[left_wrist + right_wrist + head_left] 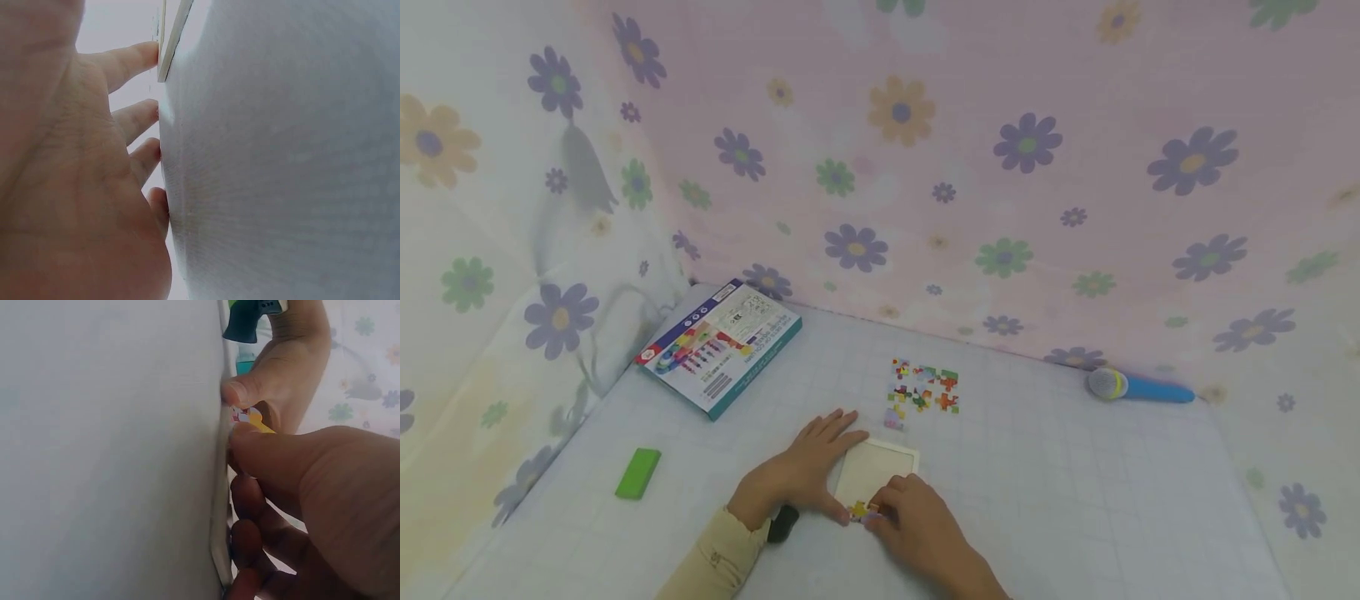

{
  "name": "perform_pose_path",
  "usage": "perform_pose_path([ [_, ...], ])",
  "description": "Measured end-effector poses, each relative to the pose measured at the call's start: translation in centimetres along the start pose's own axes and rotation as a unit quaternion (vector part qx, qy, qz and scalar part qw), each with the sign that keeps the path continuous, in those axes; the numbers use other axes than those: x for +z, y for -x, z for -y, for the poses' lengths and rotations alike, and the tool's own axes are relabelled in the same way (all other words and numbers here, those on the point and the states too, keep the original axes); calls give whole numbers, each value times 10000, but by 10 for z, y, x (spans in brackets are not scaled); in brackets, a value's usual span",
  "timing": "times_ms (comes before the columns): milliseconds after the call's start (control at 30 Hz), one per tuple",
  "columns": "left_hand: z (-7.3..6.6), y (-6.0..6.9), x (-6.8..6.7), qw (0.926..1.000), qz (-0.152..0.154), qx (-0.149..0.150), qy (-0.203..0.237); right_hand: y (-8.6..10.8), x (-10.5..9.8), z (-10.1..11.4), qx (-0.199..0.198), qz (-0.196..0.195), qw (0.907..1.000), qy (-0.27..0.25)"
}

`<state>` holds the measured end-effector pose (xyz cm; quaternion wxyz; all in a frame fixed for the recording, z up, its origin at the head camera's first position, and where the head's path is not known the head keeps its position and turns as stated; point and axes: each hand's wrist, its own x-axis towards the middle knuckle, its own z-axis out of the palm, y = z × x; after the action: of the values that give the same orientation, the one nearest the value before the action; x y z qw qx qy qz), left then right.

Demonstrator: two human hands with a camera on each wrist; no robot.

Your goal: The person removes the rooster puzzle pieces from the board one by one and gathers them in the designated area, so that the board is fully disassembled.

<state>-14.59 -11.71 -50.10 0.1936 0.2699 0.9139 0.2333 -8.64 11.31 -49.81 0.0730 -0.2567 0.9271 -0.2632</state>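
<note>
A shallow white puzzle tray [880,467] lies on the table between both hands. My left hand [801,471] has its fingers spread along the tray's left side, index fingertip and thumb touching its frame. In the left wrist view, that index finger [134,62] meets the tray's edge [175,37]. At the tray's near side, my right hand [921,512] pinches a puzzle piece between thumb and fingers, which largely hide it. Next to it, a yellow and purple puzzle piece [857,509] sits in the near left corner. The right wrist view shows yellow and pink printing at the right thumb [269,447].
Several loose puzzle pieces [921,387] lie in rows beyond the tray. A boxed set [722,346] is at the back left, with a green block [637,473] nearer. A blue toy microphone [1157,389] lies at the back right. Flowered curtains [955,217] enclose the table.
</note>
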Motion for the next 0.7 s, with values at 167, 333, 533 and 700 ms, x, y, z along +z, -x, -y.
perform_pose_path([
  [167,-2,0,-2,10000,-4,31,58,-3,-9,-9,347,223,9945,-960],
  [333,-4,-1,-3,10000,-4,-2,50,-15,-28,-25,688,26,9878,-1398],
  [533,-4,-3,-2,9999,38,-126,51,-37,-47,-47,1353,-587,9871,-617],
  [700,-3,-2,-1,9997,74,-197,134,-46,-44,-64,1648,-700,9838,-126],
])
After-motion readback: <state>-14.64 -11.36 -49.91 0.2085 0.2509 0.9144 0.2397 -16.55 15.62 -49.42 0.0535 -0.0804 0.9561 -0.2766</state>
